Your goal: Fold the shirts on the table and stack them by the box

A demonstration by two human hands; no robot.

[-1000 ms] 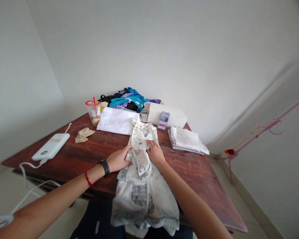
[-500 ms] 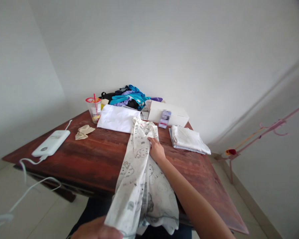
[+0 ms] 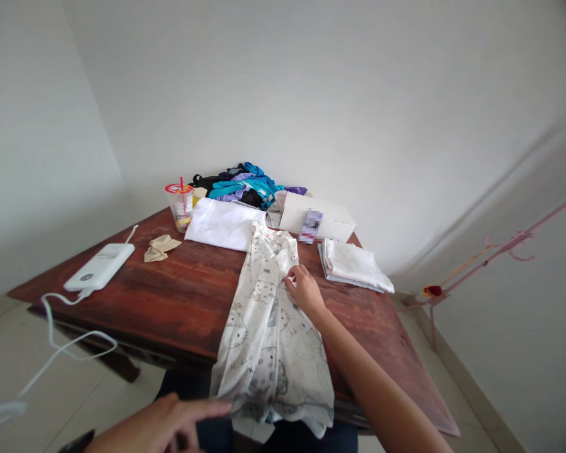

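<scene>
A white shirt (image 3: 259,314) printed with grey cartoon cat faces lies lengthwise on the table, its neckline at the far end. The lower end hangs over the near table edge above my lap. My right hand (image 3: 305,289) is at the shirt's right side, thumb and fingertips pinched on the cloth's edge. At the lower left, my left hand (image 3: 170,421) has its index finger stretched out by the hem, with the other fingers loosely bent and nothing visible in them.
Beyond the shirt are a folded white cloth (image 3: 224,224), heaped clothes (image 3: 245,185), a white box (image 3: 330,214) and a plastic cup (image 3: 182,211) with a straw. Folded cloths (image 3: 356,264) lie right. A power bank (image 3: 101,267) and crumpled beige piece (image 3: 161,247) lie left. A pink rack (image 3: 485,251) stands right.
My left hand has let go of the shirt's hem, which has dropped at the near table edge. My right hand has moved slightly toward me and to the right.
</scene>
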